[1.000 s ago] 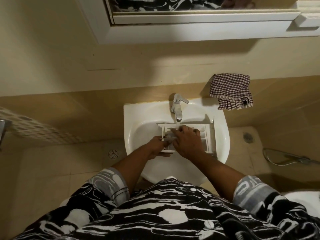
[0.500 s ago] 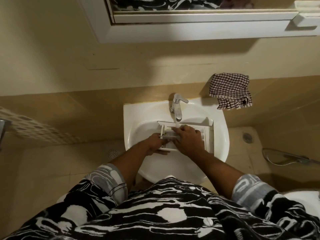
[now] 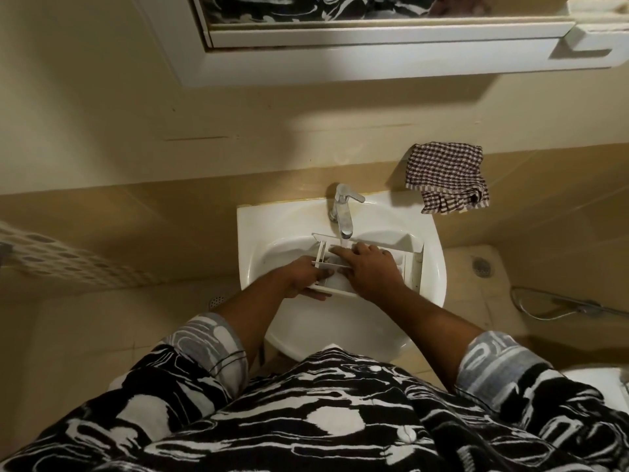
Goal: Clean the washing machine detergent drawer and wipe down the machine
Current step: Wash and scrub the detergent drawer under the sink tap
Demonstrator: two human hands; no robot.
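On the far left hangs a white cloth with grey dots [image 3: 71,265]. Next comes a small round metal drain [image 3: 216,300] in the tan floor tiles.

The white bowl-shaped sink [image 3: 248,240] sits in the middle. The white plastic detergent drawer [image 3: 410,264] lies inside it, long side across, right under the shiny metal tap [image 3: 342,214]. A thin bit of water seems to fall from the tap onto the drawer.

The left hand [image 3: 303,277] holds the left end of the drawer. Its fingers [image 3: 321,274] curl round the edge and the thumb is on the near side. The right hand [image 3: 371,270] lies flat on top of the drawer. Its fingers [image 3: 343,251] are straight and close together, and they press down near the water.

To the right, a brown and white checked cloth [image 3: 446,177] hangs on the wall beside the sink. Past it is another round drain [image 3: 481,265] in the floor, and a metal hose [image 3: 558,306] lies at the far right.
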